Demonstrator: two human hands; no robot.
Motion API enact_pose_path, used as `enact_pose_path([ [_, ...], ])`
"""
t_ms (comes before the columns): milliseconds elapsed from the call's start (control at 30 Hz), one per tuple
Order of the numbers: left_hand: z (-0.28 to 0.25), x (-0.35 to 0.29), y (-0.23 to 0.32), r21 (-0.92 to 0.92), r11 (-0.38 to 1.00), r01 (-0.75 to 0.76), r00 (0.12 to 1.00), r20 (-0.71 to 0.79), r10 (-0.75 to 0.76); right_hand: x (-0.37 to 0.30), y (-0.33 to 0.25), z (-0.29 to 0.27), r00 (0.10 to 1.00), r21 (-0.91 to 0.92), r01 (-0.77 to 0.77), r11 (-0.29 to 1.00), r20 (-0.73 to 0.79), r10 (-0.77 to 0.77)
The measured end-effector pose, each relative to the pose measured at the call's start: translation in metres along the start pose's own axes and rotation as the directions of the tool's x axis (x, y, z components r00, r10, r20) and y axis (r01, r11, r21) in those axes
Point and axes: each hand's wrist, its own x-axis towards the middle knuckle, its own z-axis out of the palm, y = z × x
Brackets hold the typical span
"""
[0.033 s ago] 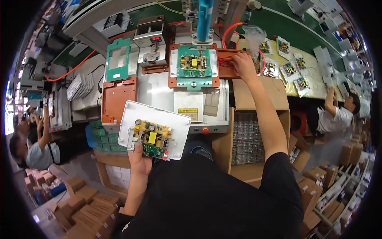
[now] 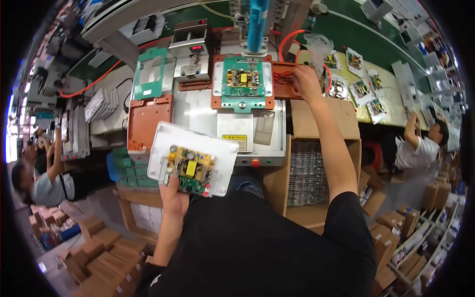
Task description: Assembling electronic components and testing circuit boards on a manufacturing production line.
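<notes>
My left hand (image 2: 175, 200) grips a white plastic housing (image 2: 225, 153) from below, thumb over its near edge. Inside that housing lies a circuit board (image 2: 203, 169) with a yellow transformer. My right hand (image 2: 306, 83) reaches to an orange-brown tray (image 2: 283, 93) of red wires (image 2: 281, 76), fingers bent together at its right end. What the fingertips pinch, if anything, is hidden. Left of the tray, a second circuit board (image 2: 242, 78) sits in a green fixture plate (image 2: 230, 103), under a blue cylinder (image 2: 256, 24) of the press.
An empty orange frame (image 2: 149, 123) and a green plate (image 2: 150, 72) lie left of the fixture. Several boards in white housings (image 2: 360, 88) rest at the right. A cardboard box (image 2: 324, 210) of clear parts stands below my right arm. Co-workers sit at both sides.
</notes>
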Motion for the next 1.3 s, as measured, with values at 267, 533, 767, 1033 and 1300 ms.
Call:
enact_pose_path([
  [267, 0.064, 0.050, -0.010, -0.061, 0.992, -0.109, 0.970, 0.213, 0.119, 0.035, -0.085, -0.137, 0.877, 0.381, -0.344, 0.858, -0.195, 0.439],
  [533, 0.070, 0.060, -0.003, -0.012, 0.960, -0.281, 0.930, 0.244, 0.275, 0.032, -0.253, -0.154, 0.914, 0.527, -0.405, 0.748, 0.196, 0.356],
  [767, 0.072, 0.054, 0.013, 0.293, 0.773, -0.562, 0.812, 0.369, 0.451, 0.041, -0.271, -0.150, 0.935, 0.497, -0.340, 0.798, 0.087, 0.344],
  [1033, 0.074, 0.045, 0.022, 0.334, 0.709, -0.622, 0.763, 0.461, 0.452, 0.039, -0.278, -0.143, 0.977, 0.379, -0.172, 0.909, -0.050, 0.206],
  [1300, 0.079, 0.039, 0.026, 0.307, 0.761, -0.571, 0.784, 0.477, 0.396, 0.033, -0.272, -0.131, 0.980, 0.213, 0.066, 0.975, -0.199, -0.022],
])
